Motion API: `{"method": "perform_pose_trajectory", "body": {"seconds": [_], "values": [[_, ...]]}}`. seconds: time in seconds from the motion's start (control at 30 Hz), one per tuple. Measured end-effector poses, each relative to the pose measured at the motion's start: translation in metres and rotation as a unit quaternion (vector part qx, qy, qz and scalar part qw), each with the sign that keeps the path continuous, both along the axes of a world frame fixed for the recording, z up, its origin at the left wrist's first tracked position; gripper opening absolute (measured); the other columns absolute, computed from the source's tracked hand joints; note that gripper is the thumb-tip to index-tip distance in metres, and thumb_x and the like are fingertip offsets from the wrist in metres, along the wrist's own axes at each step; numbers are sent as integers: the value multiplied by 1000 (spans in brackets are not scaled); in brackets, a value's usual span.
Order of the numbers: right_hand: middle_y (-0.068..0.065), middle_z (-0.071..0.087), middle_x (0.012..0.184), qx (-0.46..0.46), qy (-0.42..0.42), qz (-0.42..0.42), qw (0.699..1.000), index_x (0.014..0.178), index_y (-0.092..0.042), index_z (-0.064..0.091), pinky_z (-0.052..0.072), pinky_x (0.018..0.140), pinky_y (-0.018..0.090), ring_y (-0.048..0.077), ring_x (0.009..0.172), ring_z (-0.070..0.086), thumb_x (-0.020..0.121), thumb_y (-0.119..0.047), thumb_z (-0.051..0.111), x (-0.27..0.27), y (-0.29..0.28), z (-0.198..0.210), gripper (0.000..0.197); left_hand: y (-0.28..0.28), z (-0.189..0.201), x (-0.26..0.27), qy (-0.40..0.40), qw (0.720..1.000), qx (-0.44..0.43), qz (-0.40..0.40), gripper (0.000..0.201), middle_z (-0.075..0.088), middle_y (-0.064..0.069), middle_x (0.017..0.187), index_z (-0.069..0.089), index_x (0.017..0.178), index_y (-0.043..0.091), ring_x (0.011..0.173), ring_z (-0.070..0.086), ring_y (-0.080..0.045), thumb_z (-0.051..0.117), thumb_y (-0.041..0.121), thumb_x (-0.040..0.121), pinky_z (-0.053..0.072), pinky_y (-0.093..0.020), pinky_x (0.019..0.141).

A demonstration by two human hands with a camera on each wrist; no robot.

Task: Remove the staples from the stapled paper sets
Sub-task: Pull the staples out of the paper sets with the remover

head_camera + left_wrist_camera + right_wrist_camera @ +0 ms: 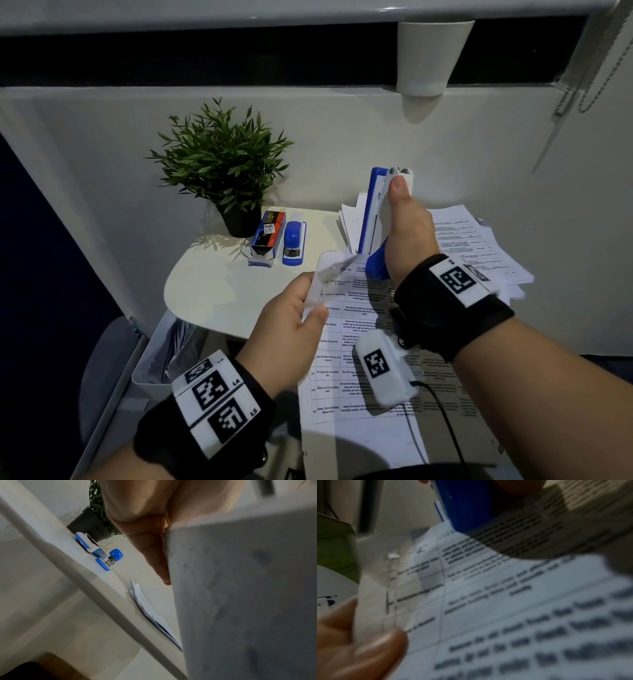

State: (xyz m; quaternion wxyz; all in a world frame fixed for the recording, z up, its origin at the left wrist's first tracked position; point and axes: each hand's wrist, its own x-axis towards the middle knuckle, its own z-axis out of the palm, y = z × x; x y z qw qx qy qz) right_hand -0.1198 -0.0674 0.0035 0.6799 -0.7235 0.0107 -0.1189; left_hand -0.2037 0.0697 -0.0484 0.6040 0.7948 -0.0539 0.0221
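pale table [219,294], potted plant [224,164], perhaps windowsill

this looks like my small desk corner in a home or office: a pale rounded table [219,294] against a white wall, a potted plant [222,164], a blue stapler [294,244] beside a staples box [268,236], printed papers [479,240] heaped up, a paper bin [164,356] below.
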Motion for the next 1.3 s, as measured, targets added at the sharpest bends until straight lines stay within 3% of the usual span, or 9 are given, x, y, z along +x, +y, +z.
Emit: {"method": "perform_pose_trajectory", "body": {"seconds": [0.23,0.37,0.47,0.57,0.67,0.93,1.07,1.2,1.3], "values": [[1,66,100,128,-4,-129,983,94,-30,57,52,90,45,22,94,65,66,-79,40,21,-33,8,59,18,-3,19,56,995,-30,79,42,68,16,101,56,97,39,101,63,-12,47,-2,93,50,-38,92],[8,65,89,-127,93,18,987,88,-15,59,50,72,31,28,82,65,78,-54,61,17,-49,7,40,37,-14,34,98,990,-2,99,42,67,6,110,56,111,35,104,62,-19,50,0,88,47,-44,96],[8,62,91,-452,179,158,860,93,-12,57,36,56,22,18,72,54,88,-46,57,1,-46,-21,35,46,-9,40,112,975,165,100,57,57,1,122,38,134,21,109,55,-18,60,8,84,42,-28,93],[19,66,107,-512,233,207,800,101,0,62,34,49,16,20,73,55,91,-47,52,-6,-45,-40,49,51,10,40,62,928,355,93,78,31,0,139,18,145,24,121,42,-17,65,21,82,34,-29,101],[23,59,123,-488,256,201,810,123,7,55,39,67,27,32,106,59,93,-41,53,-5,-44,-41,57,50,25,50,-34,879,474,24,67,29,4,144,24,144,25,130,34,-15,60,27,87,29,-28,105],[12,57,97,-465,249,196,826,121,2,51,35,64,29,21,80,49,90,-40,57,-8,-44,-47,53,25,19,92,81,705,687,-156,75,43,-3,140,34,140,15,125,45,-23,63,52,81,40,-38,102],[6,50,98,-459,244,195,832,120,-4,47,37,70,29,21,86,48,89,-43,56,-9,-46,-49,51,23,17,94,66,741,654,-139,64,54,-1,126,45,128,17,116,51,-23,72,42,76,45,-32,91],[1,55,87,-432,217,188,855,101,-13,52,35,57,22,10,71,49,88,-39,60,-9,-52,-47,31,24,14,77,-34,765,630,-129,19,45,5,80,40,81,22,81,49,-21,58,15,82,35,-28,61],[0,53,86,-402,156,153,889,101,-16,48,38,55,25,11,70,50,84,-28,66,-15,-59,-41,28,25,9,67,-84,739,648,-165,15,47,1,93,47,96,20,89,51,-24,47,7,89,32,-29,63]]}}
